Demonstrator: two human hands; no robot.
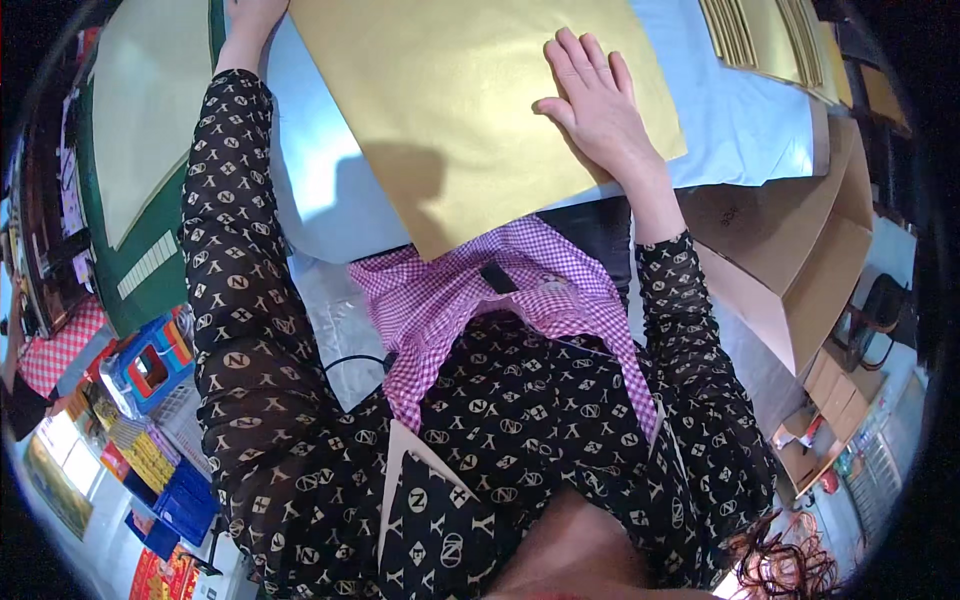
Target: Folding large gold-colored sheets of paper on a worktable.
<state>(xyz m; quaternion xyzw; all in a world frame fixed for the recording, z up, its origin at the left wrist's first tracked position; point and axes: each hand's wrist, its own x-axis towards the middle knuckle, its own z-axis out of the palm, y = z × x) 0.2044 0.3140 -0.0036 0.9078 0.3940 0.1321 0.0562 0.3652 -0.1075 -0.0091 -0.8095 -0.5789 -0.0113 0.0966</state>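
A large gold-yellow sheet (480,110) lies on a pale blue work surface (700,130), its near corner hanging over the edge towards me. My right hand (605,115) rests flat on the right part of this sheet, fingers stretched forward and thumb spread to the side. At the top edge of the view, my left hand (255,18) is by the sheet's far left side. Its fingers are cut off by the frame, so what they touch is hidden. Folded gold pieces (760,40) lie in a stack at the far right of the surface.
A green board (150,240) with a pale sheet (140,120) on it stands at the left. An open cardboard box (800,250) is close to the right of the work surface. Blue plastic crates (185,510) are at the lower left. A purple checked apron (500,265) covers my lap.
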